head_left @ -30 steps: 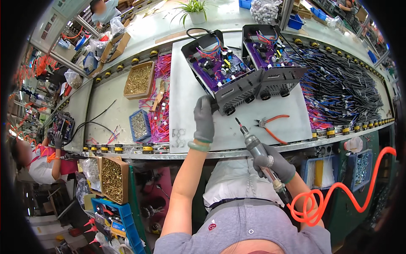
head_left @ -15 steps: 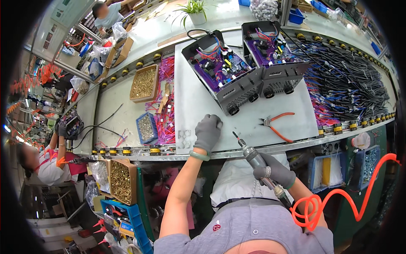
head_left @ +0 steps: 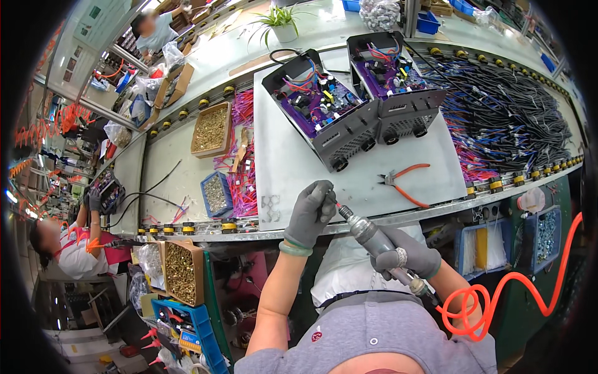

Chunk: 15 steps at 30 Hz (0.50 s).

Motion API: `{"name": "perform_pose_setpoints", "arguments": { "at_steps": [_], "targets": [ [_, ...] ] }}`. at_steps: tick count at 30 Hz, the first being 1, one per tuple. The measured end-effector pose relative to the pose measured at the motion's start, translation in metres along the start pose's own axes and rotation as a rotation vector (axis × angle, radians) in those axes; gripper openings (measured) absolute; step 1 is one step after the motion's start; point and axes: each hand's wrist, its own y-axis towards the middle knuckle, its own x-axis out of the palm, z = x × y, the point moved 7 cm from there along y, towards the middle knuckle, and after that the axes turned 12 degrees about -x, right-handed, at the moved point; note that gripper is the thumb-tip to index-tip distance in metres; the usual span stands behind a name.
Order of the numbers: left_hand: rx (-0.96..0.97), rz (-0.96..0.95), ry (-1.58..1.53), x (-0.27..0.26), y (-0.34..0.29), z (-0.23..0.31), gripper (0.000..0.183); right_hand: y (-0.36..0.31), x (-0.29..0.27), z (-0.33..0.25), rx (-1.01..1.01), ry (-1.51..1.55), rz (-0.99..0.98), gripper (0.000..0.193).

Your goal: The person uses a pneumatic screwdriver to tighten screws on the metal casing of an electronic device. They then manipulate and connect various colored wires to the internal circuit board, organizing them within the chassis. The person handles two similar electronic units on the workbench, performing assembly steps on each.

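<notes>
My right hand (head_left: 414,254) is wrapped round a grey air screwdriver (head_left: 369,235), its bit pointing up and left. An orange coiled hose (head_left: 536,283) runs from its rear end. My left hand (head_left: 309,215), gloved in grey like the right, is closed in a pinch at the bit's tip. Whatever lies between its fingertips is too small to make out. Beyond the hands, two black metal cases with purple circuit boards, a left one (head_left: 346,134) and a right one (head_left: 411,106), stand side by side on a white sheet (head_left: 286,168). Orange-handled cutters (head_left: 408,187) lie right of my hands.
Left of the sheet are a box of brass-coloured screws (head_left: 212,129), a blue bin of silver screws (head_left: 216,194) and pink wire leads (head_left: 244,181). A mass of black cables (head_left: 511,112) fills the right. Another person (head_left: 78,249) works at far left.
My left hand has turned and come to the screwdriver's tip, its fingers pinched there. The screwdriver in my right hand has shifted slightly left and down.
</notes>
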Motion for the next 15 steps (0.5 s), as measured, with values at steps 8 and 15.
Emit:
{"name": "perform_pose_setpoints", "arguments": {
  "at_steps": [8, 15],
  "targets": [
    [-0.063, 0.04, -0.025, 0.016, 0.003, -0.005, 0.028, 0.002, -0.005, 0.005, 0.003, -0.024, 0.055, 0.078],
    [0.056, 0.275, 0.295, 0.022, -0.006, 0.01, 0.027, 0.011, -0.019, 0.001, -0.235, -0.72, 0.082, 0.076]
  ]
}}
